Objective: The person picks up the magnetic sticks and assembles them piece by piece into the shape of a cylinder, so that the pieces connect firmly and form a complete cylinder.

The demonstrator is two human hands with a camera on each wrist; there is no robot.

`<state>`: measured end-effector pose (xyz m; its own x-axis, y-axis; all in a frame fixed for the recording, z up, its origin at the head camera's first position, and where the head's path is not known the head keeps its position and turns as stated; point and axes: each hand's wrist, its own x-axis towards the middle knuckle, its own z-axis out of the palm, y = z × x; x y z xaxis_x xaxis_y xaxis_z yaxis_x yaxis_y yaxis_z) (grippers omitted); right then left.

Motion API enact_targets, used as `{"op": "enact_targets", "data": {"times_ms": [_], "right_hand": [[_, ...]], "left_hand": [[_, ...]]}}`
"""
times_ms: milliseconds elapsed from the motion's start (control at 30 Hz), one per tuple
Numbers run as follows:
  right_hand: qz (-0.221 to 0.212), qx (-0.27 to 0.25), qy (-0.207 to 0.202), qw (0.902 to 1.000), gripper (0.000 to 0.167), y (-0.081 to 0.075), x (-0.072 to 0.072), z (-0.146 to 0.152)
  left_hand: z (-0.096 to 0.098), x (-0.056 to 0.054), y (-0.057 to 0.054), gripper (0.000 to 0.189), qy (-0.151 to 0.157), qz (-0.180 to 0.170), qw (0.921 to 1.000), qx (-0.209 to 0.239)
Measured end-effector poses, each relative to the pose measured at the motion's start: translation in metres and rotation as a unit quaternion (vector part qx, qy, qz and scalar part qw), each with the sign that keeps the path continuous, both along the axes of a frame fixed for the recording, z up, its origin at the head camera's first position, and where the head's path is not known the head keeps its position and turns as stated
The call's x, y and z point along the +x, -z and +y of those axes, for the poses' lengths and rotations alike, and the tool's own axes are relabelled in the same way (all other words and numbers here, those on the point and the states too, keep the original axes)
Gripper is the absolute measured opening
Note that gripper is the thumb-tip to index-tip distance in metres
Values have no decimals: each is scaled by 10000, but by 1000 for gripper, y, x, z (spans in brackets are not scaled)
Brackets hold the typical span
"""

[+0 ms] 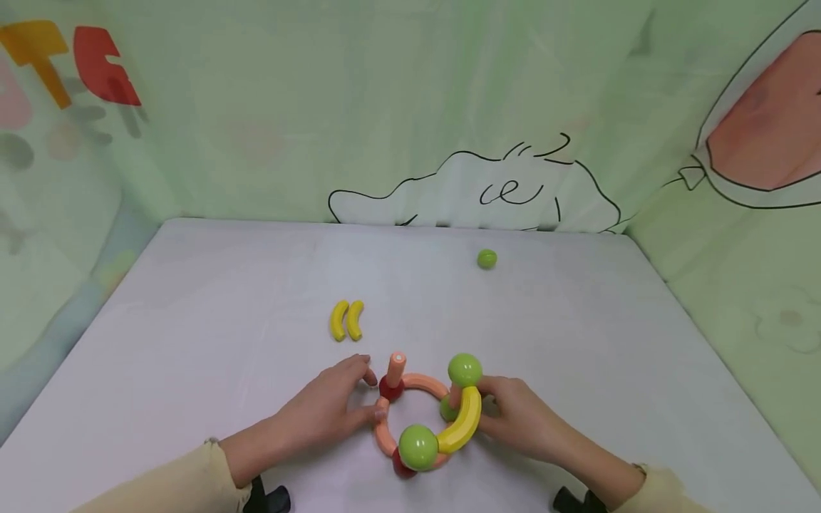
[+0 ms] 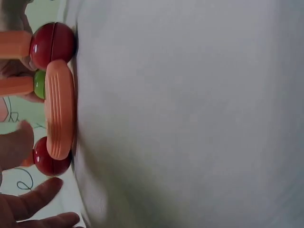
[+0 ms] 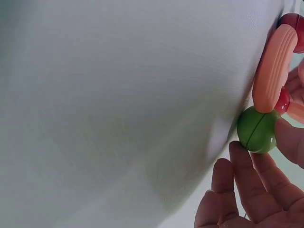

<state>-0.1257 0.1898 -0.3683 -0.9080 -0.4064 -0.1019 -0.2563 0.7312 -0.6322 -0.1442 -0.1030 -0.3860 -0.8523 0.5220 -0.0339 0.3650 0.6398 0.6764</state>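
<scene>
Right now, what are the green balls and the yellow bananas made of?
The green balls look like hard, glossy plastic: smooth, with shiny highlights and a seam round the middle in the right wrist view. The yellow bananas look like the same smooth plastic, slightly shiny, though they are too far off to be sure.

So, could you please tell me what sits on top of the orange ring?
A peg rises from a red ball at the back. Two green balls joined by a yellow curve stand over the right side. The post under the far green ball is mostly hidden by fingers.
</scene>
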Motion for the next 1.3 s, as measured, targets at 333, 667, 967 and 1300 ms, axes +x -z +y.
{"op": "enact_targets", "data": {"times_ms": [333,667,967,1300], "right_hand": [[177,232,42,9996,12,1,7,3],[-95,193,-19,9998,13,3,16,10],[49,105,-551,9984,11,2,17,16],[124,403,-177,9990,27,-7,-8,-1]], "left_hand": [[5,13,2,37,73,-72,9996,-262],[12,7,1,16,-53,-277,9996,-76],[19,-4,1,9,-157,-302,9994,-44],[21,-8,3,16,38,-166,9999,12]]}}
